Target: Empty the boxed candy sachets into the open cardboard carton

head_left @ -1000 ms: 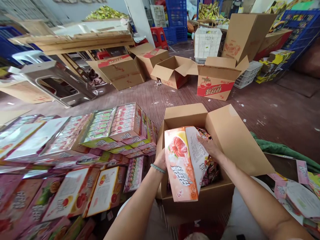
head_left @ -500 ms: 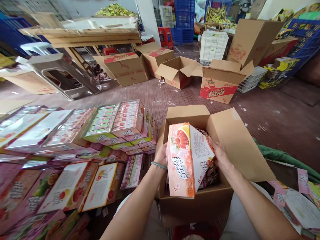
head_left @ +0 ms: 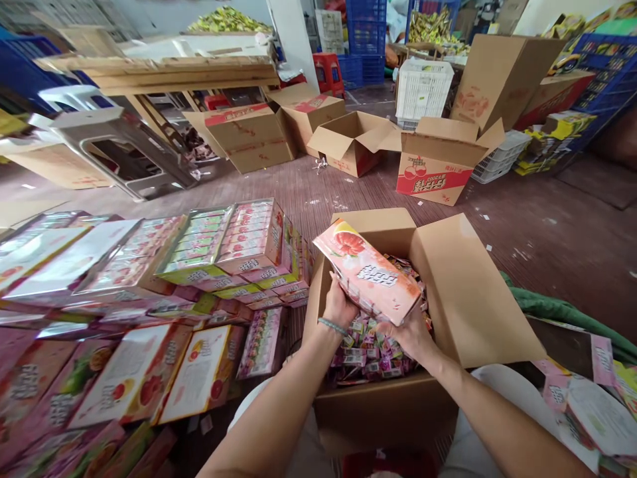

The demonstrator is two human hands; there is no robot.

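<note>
Both my hands hold a pink and orange candy box [head_left: 371,269] with a cut-fruit picture, tilted above an open carton [head_left: 468,299]. My left hand [head_left: 340,302] grips the near left side of the box, fingers underneath. At the lower right corner, my right hand [head_left: 411,335] is closed round the box's end. Below lie many small wrapped candies [head_left: 371,352] in pink, purple and green inside the carton. The underside of the box is hidden from me.
Stacked packed candy boxes [head_left: 251,236] stand left of the carton, with more boxes [head_left: 199,372] lying nearer me. Ahead are several opened cartons [head_left: 435,166], a grey stool [head_left: 122,146] and a wooden table [head_left: 164,73]. Flattened box pieces [head_left: 592,411] lie at the right.
The candy box has turned from upright to slanting, its printed long side now up. My right hand has moved down and left to its lower end, exposing more candies.
</note>
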